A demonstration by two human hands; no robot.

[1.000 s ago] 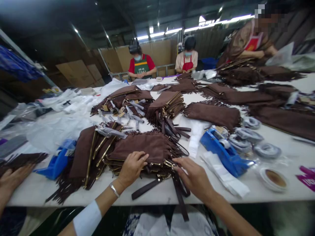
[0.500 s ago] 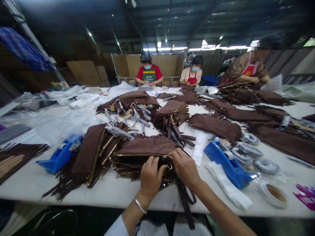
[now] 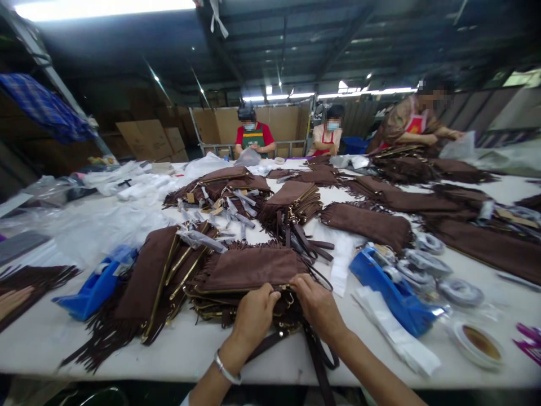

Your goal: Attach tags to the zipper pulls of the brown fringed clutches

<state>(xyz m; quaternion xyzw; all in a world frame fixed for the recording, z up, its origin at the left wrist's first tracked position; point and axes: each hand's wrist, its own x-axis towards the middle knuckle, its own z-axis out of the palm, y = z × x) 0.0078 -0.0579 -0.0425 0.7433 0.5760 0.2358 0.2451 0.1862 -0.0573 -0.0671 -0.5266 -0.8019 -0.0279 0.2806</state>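
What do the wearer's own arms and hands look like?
No gloves on either. Left hand: shiny silver-coloured bracelet at the wrist; a sliver of pale sleeve at the bottom edge. Right hand: no wristwear, forearm uncovered as far as the view shows. No cables or markings visible.

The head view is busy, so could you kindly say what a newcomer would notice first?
Probably the brown bag at front centre, with the left hand and right hand at its edge. Next, the two blue dispensers, one to either side, and the brown piles beyond.
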